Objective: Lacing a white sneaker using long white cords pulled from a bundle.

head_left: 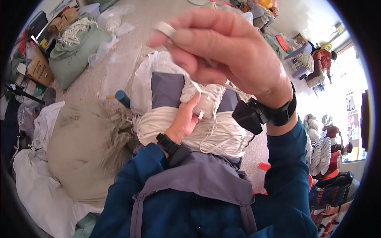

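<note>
Close to the camera, my right hand (226, 47) is raised and closed, its thumb and forefinger pinching a flat white cord (166, 28). A white strand runs from below this hand down to an off-white piece wrapped with cords (205, 99), shaped somewhat like a shoe. My left hand (185, 119) grips that piece from its near left side, thumb on top. Under both lies a thick bundle of white cords (158, 123) across my lap, with loose strands hanging over it. A grey-purple cloth (166, 91) lies beneath the piece; part of it is hidden by my hands.
To the left sit a stuffed beige sack (83, 146) and a blue-headed mallet (122, 98). Farther off are a green sack (79, 59) topped with white cords and cardboard boxes (39, 67). Other people work along the right side beside cord bundles (320, 156).
</note>
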Demonstrator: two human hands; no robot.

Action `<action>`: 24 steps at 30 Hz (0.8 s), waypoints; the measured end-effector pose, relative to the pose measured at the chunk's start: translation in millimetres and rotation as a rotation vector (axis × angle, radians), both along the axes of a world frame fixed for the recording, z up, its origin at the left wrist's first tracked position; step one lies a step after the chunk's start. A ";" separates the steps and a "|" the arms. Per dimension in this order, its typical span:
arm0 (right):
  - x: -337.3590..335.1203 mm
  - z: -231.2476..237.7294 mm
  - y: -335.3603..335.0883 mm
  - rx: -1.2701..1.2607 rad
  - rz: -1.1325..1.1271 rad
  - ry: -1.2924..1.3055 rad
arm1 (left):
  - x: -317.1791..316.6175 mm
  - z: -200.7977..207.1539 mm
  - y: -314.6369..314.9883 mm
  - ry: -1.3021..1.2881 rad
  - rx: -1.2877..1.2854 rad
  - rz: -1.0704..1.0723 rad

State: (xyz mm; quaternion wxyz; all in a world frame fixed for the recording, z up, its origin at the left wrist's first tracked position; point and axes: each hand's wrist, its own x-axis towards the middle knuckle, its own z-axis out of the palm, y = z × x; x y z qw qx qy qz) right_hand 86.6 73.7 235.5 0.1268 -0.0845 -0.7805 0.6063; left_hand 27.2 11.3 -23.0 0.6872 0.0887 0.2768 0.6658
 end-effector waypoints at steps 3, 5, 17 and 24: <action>-17.4 -4.8 8.6 0.005 0.004 -0.002 | -5.4 -4.5 -6.8 0.125 0.024 -0.049; -17.7 -39.2 15.2 0.104 -0.043 -0.281 | -3.1 -0.2 -8.4 0.239 -0.099 -0.010; 58.5 -165.3 35.5 0.296 -0.351 -0.400 | 1.1 1.7 -7.2 0.095 -0.127 -0.022; 58.6 -176.1 43.4 -0.072 -0.425 -0.329 | -4.1 -12.5 -6.7 0.074 0.022 -0.023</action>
